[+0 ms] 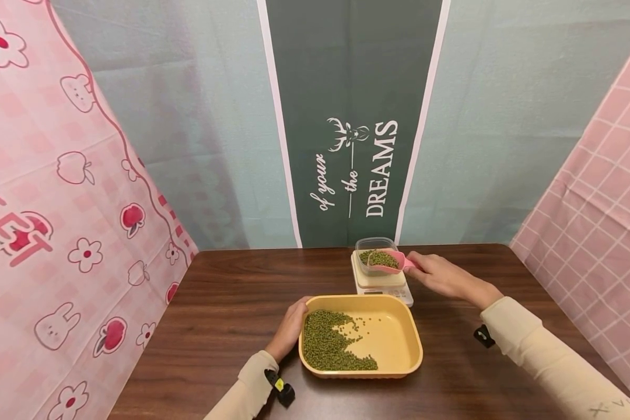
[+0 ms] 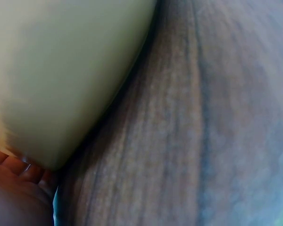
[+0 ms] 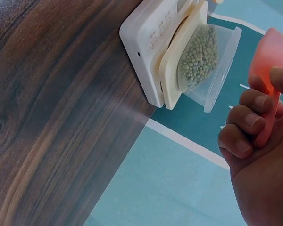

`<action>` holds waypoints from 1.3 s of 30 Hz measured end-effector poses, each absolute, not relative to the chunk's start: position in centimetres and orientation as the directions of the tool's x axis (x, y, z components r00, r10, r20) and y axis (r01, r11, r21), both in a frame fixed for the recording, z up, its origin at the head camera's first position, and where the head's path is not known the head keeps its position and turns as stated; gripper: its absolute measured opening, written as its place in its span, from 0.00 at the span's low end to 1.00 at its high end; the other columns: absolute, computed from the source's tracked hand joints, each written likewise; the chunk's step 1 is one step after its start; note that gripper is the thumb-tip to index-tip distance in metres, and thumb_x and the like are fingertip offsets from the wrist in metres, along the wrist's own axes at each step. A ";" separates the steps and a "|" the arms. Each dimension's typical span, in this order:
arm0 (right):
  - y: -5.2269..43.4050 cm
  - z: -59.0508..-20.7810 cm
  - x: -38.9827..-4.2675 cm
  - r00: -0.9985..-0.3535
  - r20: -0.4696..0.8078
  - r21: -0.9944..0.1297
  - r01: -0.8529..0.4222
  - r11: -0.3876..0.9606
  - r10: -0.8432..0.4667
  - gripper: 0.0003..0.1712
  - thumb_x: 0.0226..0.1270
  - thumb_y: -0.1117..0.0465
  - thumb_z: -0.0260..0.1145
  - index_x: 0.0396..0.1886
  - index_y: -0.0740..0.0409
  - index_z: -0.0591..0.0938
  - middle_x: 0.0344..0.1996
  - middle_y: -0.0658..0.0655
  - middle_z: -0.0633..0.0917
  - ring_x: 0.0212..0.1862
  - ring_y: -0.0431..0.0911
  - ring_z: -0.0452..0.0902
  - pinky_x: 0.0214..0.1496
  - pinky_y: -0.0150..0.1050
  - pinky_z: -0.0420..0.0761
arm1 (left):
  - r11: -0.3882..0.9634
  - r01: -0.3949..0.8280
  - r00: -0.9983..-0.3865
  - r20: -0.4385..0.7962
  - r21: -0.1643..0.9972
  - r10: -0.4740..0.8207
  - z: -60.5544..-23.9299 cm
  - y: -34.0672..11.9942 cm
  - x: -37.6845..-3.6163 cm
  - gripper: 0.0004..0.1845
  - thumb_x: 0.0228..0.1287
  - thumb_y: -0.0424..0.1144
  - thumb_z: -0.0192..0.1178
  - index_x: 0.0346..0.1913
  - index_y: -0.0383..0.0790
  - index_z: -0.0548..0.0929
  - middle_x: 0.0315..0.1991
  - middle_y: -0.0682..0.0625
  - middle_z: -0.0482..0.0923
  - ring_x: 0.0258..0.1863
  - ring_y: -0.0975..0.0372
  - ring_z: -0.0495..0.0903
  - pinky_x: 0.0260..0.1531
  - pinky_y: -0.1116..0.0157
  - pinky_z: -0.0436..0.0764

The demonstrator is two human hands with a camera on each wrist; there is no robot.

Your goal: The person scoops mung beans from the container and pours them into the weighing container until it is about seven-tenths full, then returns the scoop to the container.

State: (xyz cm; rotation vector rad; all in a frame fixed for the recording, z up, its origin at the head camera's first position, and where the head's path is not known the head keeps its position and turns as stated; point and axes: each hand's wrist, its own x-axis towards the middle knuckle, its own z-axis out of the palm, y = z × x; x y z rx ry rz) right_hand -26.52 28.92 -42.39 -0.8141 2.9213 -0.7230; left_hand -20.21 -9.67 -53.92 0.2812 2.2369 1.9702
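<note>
In the head view my right hand grips the handle of a pink scoop, held over a clear plastic container. Green mung beans fill the lower part of this container, as the right wrist view shows. It stands on a white and cream kitchen scale. My fingers wrap around the pink handle, with the thumb along it. At the left side of a yellow tray, my left hand holds the wall near the rim. More mung beans lie heaped in its left half.
The dark wooden table ends at a green and teal cloth backdrop just behind the scale. Pink patterned cloths hang at the left and right. The tray sits directly in front of the scale.
</note>
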 end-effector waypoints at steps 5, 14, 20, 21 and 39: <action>29.0 -42.4 -26.9 -0.867 0.111 -0.436 -0.481 0.760 -0.485 0.11 0.84 0.51 0.59 0.43 0.51 0.80 0.23 0.45 0.71 0.28 0.38 0.69 0.31 0.35 0.70 | 0.117 0.041 -0.971 0.012 0.992 0.239 -53.8 -9.7 -20.2 0.28 0.76 0.32 0.34 0.66 0.32 0.80 0.59 0.36 0.83 0.52 0.59 0.81 0.53 0.68 0.79; 29.1 -42.4 -27.2 -0.866 0.123 -0.422 -0.487 0.765 -0.484 0.09 0.83 0.54 0.59 0.47 0.54 0.80 0.24 0.46 0.73 0.29 0.39 0.70 0.33 0.36 0.70 | 0.133 0.045 -0.970 0.012 0.990 0.244 -54.0 -9.8 -20.2 0.26 0.77 0.32 0.36 0.67 0.33 0.80 0.60 0.36 0.83 0.54 0.57 0.81 0.54 0.67 0.79; 29.1 -42.2 -27.5 -0.868 0.128 -0.415 -0.487 0.768 -0.481 0.10 0.84 0.53 0.59 0.47 0.55 0.80 0.25 0.46 0.73 0.31 0.39 0.70 0.34 0.36 0.70 | 0.138 0.047 -0.969 0.012 0.989 0.247 -53.9 -9.8 -20.2 0.26 0.78 0.32 0.36 0.67 0.33 0.79 0.61 0.37 0.83 0.56 0.56 0.81 0.56 0.67 0.78; 29.1 -42.2 -27.6 -0.868 0.127 -0.413 -0.486 0.770 -0.480 0.11 0.84 0.53 0.59 0.47 0.55 0.80 0.26 0.46 0.73 0.31 0.40 0.71 0.34 0.36 0.70 | 0.139 0.048 -0.969 0.012 0.989 0.246 -53.9 -9.8 -20.2 0.27 0.78 0.32 0.35 0.67 0.33 0.80 0.61 0.37 0.83 0.56 0.57 0.81 0.56 0.67 0.78; 29.2 -42.4 -28.4 -0.891 0.079 -0.404 -0.439 0.803 -0.447 0.14 0.84 0.51 0.59 0.47 0.58 0.79 0.27 0.49 0.74 0.31 0.43 0.72 0.34 0.39 0.71 | 0.127 0.039 -0.969 0.006 0.991 0.247 -53.6 -9.7 -20.0 0.27 0.78 0.32 0.36 0.68 0.34 0.80 0.62 0.37 0.83 0.56 0.56 0.81 0.55 0.67 0.78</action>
